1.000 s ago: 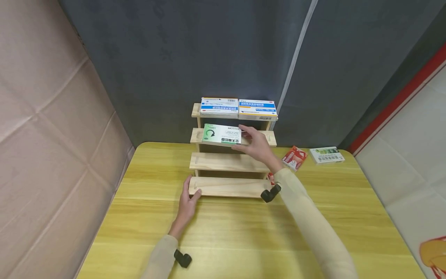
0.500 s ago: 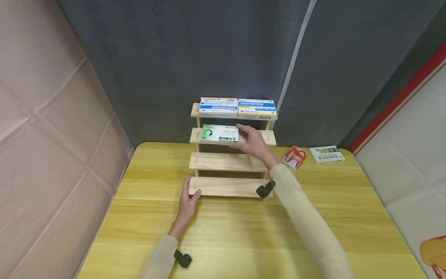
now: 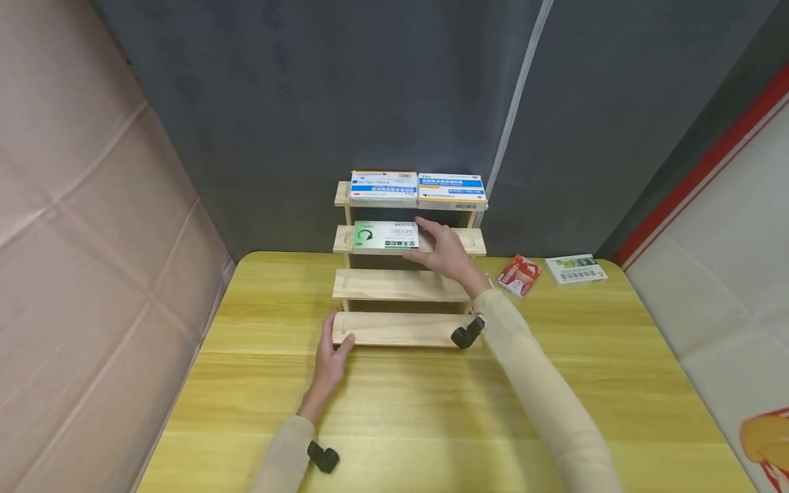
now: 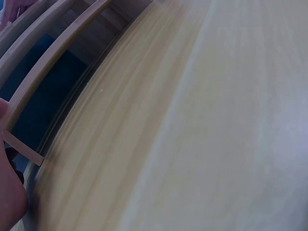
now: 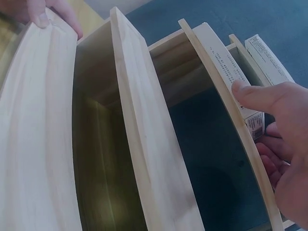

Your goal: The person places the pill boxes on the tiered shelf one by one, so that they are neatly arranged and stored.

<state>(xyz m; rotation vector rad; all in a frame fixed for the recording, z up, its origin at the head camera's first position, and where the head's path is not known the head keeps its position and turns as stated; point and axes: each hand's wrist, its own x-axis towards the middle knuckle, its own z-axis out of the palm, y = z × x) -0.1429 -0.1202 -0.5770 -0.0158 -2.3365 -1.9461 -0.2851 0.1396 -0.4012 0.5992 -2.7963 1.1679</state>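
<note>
A four-step wooden display rack [image 3: 403, 330] stands on the table. My left hand [image 3: 329, 359] grips the left end of its lowest step, the thumb over the front edge. On the second step from the top, toward the left, lies a white and green medicine box [image 3: 383, 235]. My right hand [image 3: 448, 255] holds this box by its right end. In the right wrist view the thumb presses the near side of the medicine box [image 5: 224, 57], while the other fingers curl at its end. Only a sliver of the left hand [image 4: 10, 187] shows in the left wrist view.
Two blue and white medicine boxes, a left one [image 3: 383, 189] and a right one [image 3: 452, 191], lie side by side on the top step. Right of the rack, a red box [image 3: 520, 276] and a white and green box [image 3: 576, 269] lie on the yellow wooden table [image 3: 394, 418]. A dark panel stands behind.
My right hand has slid the white and green medicine box a little to the left along its step, and the box now lies flatter there. My left hand keeps its grip.
</note>
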